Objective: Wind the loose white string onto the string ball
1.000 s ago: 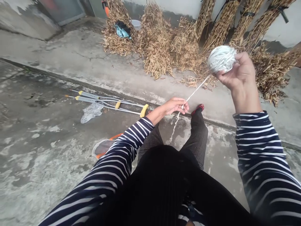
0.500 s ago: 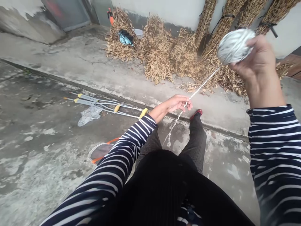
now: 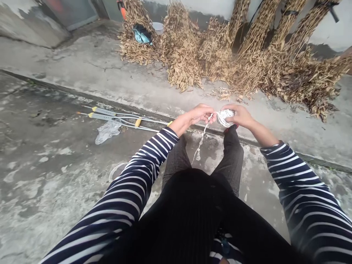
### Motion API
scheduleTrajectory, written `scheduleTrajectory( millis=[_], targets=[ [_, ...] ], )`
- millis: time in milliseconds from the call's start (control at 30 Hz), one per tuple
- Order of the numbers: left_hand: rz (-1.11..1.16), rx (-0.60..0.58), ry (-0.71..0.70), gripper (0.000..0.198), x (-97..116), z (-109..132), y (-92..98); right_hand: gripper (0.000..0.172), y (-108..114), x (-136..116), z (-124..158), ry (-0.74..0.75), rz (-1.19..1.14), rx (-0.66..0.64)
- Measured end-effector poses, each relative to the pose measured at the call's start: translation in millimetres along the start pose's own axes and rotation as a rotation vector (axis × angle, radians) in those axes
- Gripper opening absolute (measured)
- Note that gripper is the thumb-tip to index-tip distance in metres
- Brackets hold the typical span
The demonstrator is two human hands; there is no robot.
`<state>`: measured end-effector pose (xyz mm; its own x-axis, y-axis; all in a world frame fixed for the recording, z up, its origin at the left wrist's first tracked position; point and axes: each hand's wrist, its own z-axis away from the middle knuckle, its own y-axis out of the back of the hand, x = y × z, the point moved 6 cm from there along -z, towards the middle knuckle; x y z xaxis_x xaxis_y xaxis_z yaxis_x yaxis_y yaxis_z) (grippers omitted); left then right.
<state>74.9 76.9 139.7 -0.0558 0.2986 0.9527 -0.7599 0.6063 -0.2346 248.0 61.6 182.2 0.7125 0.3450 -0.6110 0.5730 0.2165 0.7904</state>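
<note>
White ball point(image 3: 224, 115); right hand point(image 3: 242, 115) around it

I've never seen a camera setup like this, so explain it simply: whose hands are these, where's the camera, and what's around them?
There's no machine here, just someone's own two bare hands. The camera is worn on the head and looks forward and down, so both striped sleeves show reaching outward. The right hand has its grip around a ball of white cord. The left hand, close by, pinches a lumpy white strand that hangs down. On the concrete ground to the left lie crutches, with a crumpled plastic bag next to them. Farther off, dried plants are heaped along the wall.
</note>
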Motion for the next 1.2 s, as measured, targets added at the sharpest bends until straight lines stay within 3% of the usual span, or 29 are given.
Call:
scheduleTrajectory(
  millis=[133, 267, 367, 500, 667, 900, 1000, 1100, 1200],
  targets=[
    [-0.039, -0.006, 0.048, 0.021, -11.1, -7.3, 7.0, 0.047, -17.7, 16.9, 16.3, -0.213, -0.425, -0.135],
    [-0.006, -0.035, 0.060, 0.023, -24.5, -5.5, 2.3, 0.068, -35.7, 23.6, 32.2, -0.322, -0.689, -0.122],
    [0.009, -0.051, 0.095, 0.024, -35.6, -1.5, 0.0, 0.079, -46.7, 23.4, 42.4, -0.285, -0.713, -0.121],
    [-0.083, -0.113, 0.150, 0.025, -40.1, 4.1, 1.4, 0.064, -51.3, 20.7, 52.2, -0.172, -0.664, -0.199],
    [-0.318, -0.333, 0.260, 0.015, -34.0, 12.7, -3.1, 0.046, -51.8, 9.6, 53.2, -0.065, -0.572, -0.437],
    [-0.367, -0.367, 0.252, 0.013, -28.7, 19.7, -10.6, 0.057, -58.0, -18.2, 50.8, -0.049, -0.522, -0.745],
    [-0.288, -0.338, 0.238, 0.018, -33.5, 21.9, -7.6, 0.060, -54.4, -12.1, 53.1, -0.199, -0.607, -0.659],
    [-0.124, -0.282, 0.166, 0.026, -38.2, 20.9, -0.5, 0.059, -44.8, 4.8, 56.3, -0.357, -0.824, -0.438],
    [0.009, -0.268, 0.103, 0.030, -47.9, 19.9, 4.2, 0.046, -27.9, 16.6, 57.4, -0.381, -1.034, -0.223]
  ],
)
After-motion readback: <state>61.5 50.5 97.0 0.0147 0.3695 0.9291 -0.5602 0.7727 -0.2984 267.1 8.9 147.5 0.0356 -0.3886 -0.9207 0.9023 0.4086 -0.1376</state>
